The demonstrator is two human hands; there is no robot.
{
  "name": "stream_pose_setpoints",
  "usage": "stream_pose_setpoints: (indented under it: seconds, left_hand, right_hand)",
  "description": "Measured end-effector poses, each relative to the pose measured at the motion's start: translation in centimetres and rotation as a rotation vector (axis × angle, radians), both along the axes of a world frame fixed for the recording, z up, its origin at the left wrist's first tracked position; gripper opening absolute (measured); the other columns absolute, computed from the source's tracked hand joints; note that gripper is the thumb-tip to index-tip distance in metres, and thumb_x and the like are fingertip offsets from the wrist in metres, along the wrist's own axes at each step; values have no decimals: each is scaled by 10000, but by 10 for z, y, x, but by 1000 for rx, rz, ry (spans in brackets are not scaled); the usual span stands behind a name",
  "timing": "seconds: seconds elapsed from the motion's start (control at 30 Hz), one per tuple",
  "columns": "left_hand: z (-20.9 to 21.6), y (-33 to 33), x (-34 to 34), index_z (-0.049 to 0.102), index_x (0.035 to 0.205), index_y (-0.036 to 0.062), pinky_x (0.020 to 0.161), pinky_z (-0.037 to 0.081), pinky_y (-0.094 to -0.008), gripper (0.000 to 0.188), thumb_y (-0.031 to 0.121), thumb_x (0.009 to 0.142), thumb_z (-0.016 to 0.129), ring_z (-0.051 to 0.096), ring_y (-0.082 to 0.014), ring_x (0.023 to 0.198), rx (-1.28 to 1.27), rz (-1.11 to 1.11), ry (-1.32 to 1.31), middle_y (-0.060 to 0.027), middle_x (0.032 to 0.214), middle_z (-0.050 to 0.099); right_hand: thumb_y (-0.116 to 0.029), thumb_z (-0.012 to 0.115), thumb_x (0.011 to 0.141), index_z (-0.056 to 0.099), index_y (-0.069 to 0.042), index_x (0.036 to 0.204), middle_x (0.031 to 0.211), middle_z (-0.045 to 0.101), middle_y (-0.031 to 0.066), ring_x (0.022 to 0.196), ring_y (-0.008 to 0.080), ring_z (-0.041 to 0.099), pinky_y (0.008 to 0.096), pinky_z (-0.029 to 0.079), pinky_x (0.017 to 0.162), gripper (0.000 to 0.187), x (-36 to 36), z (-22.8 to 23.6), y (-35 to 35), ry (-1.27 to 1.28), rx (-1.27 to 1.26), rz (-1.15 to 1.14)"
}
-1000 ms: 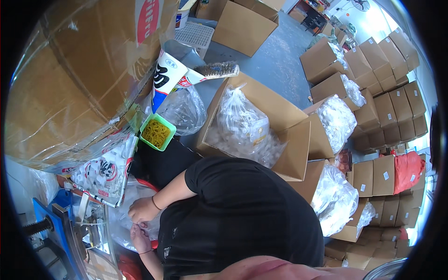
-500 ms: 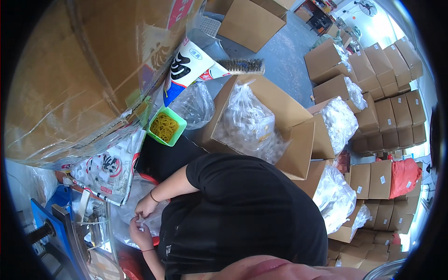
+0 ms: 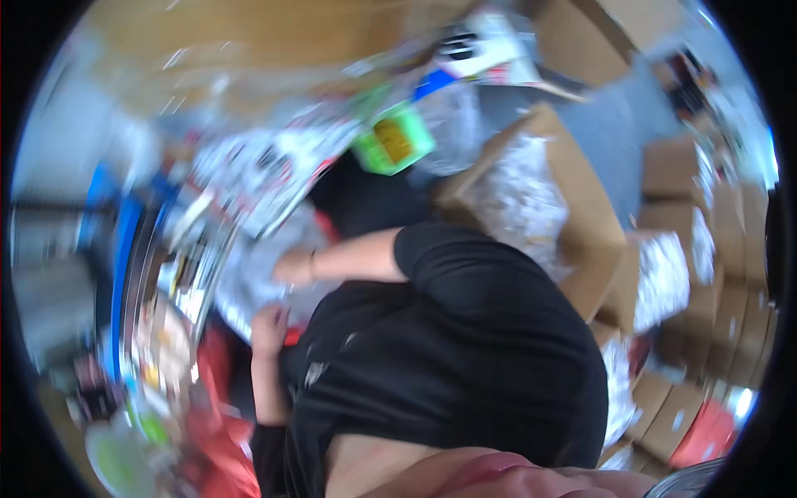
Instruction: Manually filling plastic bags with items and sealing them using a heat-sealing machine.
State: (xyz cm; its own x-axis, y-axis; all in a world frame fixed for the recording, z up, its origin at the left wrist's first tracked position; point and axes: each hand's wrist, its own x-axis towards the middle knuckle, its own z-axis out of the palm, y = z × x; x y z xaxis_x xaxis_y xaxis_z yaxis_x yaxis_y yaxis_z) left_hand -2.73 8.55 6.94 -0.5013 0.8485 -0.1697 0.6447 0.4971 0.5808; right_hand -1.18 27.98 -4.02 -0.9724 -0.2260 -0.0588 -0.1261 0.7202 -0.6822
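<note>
Head camera, much blurred; right hand [image 3: 292,266], dark band at its wrist, over the clear plastic bag [image 3: 237,286]; finger spread and any hold lost in the smear, cannot tell; left hand [image 3: 267,328] apart from it, by the bag's lower edge; whether it grips anything, cannot tell either; bag lies left of the worker's black shirt [image 3: 465,349]; white printed sack [image 3: 274,162] beyond the bag; then green tub [image 3: 422,137] of yellow bands [image 3: 392,139]; open carton [image 3: 594,266] farther right, clear plastic inside.

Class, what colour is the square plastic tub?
The square plastic tub is light green, clearest in the head view.
</note>
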Motion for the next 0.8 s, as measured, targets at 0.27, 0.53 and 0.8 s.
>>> stream_pose_setpoints:
  seconds: [0.27, 0.53, 0.8]
  left_hand:
    - [20, -18, 23, 605, 891, 18, 712, 471, -354, 236, 250, 920, 638, 585, -236, 747, 283, 407, -274, -113, 807, 607]
    - [10, -47, 19, 489, 1363, 50, 992, 429, -326, 552, 474, 1012, 447, 565, -217, 1169, 571, 1180, -684, -123, 1298, 572]
    - [92, -10, 107, 446, 1417, 51, 1092, 371, -388, 540, 421, 1023, 436, 491, -272, 1283, 561, 233, -1315, -125, 1404, 504]
  right_hand:
    - [-205, 604, 864, 594, -37, 1135, 983, 656, 227, 933, 369, 646, 452, 493, 793, 320, 59, 82, 9, -236, 110, 510]
    - [-180, 691, 829, 633, -44, 943, 743, 621, 92, 701, 200, 618, 343, 473, 650, 187, 106, 252, 8, 7, -613, 169]
    - [-10, 617, 866, 570, 8, 931, 849, 597, 19, 813, 72, 538, 249, 472, 718, 82, 117, 405, 77, 493, -715, 196]
